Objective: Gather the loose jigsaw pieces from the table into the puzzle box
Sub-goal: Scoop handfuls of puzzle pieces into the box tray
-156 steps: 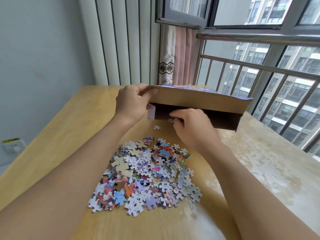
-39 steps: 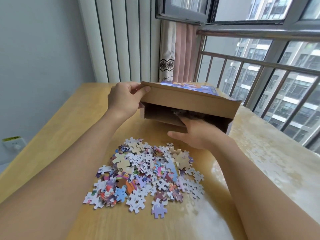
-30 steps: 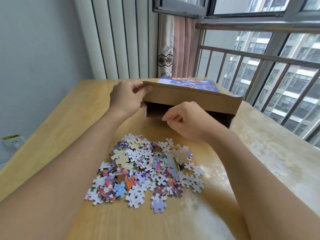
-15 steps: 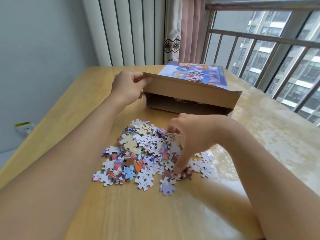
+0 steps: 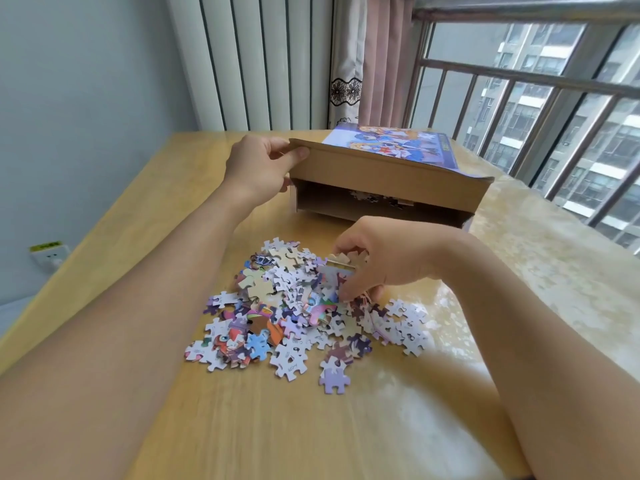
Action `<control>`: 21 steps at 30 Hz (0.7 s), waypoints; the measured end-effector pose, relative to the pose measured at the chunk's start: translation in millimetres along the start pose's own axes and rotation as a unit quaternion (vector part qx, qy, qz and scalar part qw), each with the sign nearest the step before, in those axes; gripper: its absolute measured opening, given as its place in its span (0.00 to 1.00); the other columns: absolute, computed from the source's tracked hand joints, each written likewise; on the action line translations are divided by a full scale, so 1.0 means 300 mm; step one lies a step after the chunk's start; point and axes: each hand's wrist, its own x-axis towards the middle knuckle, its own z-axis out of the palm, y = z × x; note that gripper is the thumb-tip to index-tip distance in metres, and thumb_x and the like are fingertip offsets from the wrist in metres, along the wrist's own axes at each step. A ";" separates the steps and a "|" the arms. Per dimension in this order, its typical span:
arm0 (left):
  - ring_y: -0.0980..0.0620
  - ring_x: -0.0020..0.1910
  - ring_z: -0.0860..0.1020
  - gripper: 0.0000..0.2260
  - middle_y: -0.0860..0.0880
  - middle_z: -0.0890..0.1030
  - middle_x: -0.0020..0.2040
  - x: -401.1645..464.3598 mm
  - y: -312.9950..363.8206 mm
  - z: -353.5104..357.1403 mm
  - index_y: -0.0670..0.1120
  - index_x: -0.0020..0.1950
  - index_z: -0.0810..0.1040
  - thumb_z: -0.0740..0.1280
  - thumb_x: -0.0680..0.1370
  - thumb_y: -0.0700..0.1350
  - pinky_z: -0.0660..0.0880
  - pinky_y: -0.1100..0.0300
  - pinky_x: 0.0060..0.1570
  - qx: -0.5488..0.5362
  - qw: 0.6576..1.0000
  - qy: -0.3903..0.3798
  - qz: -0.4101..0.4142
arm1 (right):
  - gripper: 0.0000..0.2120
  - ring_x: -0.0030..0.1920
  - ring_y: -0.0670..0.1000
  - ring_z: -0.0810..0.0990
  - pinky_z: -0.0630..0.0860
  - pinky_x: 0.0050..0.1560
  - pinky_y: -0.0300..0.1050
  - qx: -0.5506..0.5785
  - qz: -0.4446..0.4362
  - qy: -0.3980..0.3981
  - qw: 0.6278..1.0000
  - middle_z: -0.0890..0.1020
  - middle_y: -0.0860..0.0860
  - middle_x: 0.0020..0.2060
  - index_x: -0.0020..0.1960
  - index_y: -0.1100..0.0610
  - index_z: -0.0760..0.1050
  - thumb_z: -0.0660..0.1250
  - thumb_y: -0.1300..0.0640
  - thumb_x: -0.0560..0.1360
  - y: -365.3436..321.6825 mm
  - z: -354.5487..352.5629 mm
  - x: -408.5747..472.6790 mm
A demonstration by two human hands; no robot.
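One box point(image 5: 388, 174) and dozens of loose pieces point(image 5: 294, 310) share the tabletop point(image 5: 145, 216). The left hand point(image 5: 258, 168) clamps the lid's left corner, propping it open. The right hand point(image 5: 377, 261), fingers curled in a closing grip, pinches pieces at the heap's far right edge, near the box.

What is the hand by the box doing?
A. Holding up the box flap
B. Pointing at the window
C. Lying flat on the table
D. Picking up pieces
A. The left hand grips the corner of the raised flap of the puzzle box, keeping its front open.
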 end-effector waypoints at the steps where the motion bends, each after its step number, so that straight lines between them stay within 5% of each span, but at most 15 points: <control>1: 0.49 0.38 0.85 0.07 0.51 0.84 0.49 -0.001 0.002 0.001 0.53 0.55 0.83 0.70 0.79 0.52 0.83 0.48 0.47 0.001 1.000 0.000 0.002 | 0.09 0.39 0.50 0.87 0.83 0.40 0.46 0.049 -0.004 0.000 0.999 0.87 0.53 0.43 0.50 0.59 0.81 0.77 0.57 0.73 0.009 -0.003 0.001; 6: 0.49 0.37 0.85 0.06 0.51 0.85 0.47 -0.002 0.002 0.003 0.54 0.54 0.84 0.70 0.79 0.52 0.83 0.47 0.46 -0.002 1.000 0.004 0.008 | 0.11 0.47 0.53 0.86 0.82 0.45 0.41 0.379 0.011 0.032 0.925 0.86 0.60 0.49 0.54 0.68 0.81 0.75 0.65 0.74 0.058 -0.016 0.027; 11: 0.48 0.37 0.85 0.07 0.53 0.85 0.46 0.005 -0.001 0.004 0.55 0.55 0.84 0.70 0.79 0.53 0.83 0.46 0.47 -0.004 1.000 0.009 0.010 | 0.14 0.56 0.60 0.85 0.85 0.46 0.48 0.700 0.060 0.133 0.699 0.81 0.64 0.59 0.59 0.70 0.78 0.73 0.68 0.75 0.082 -0.027 0.067; 15: 0.48 0.36 0.85 0.06 0.53 0.85 0.46 0.009 0.019 0.005 0.55 0.53 0.85 0.70 0.79 0.52 0.83 0.46 0.47 -0.012 1.000 0.010 0.016 | 0.15 0.62 0.65 0.79 0.80 0.60 0.61 0.818 0.023 0.162 0.551 0.78 0.66 0.63 0.65 0.71 0.71 0.63 0.67 0.80 0.089 -0.046 0.085; 21: 0.49 0.35 0.85 0.05 0.53 0.85 0.44 0.004 0.037 0.008 0.55 0.52 0.85 0.71 0.78 0.52 0.83 0.47 0.45 -0.010 1.000 0.006 0.027 | 0.17 0.65 0.68 0.75 0.67 0.71 0.67 0.885 -0.050 0.201 0.416 0.77 0.67 0.63 0.65 0.68 0.69 0.57 0.69 0.76 0.092 -0.048 0.096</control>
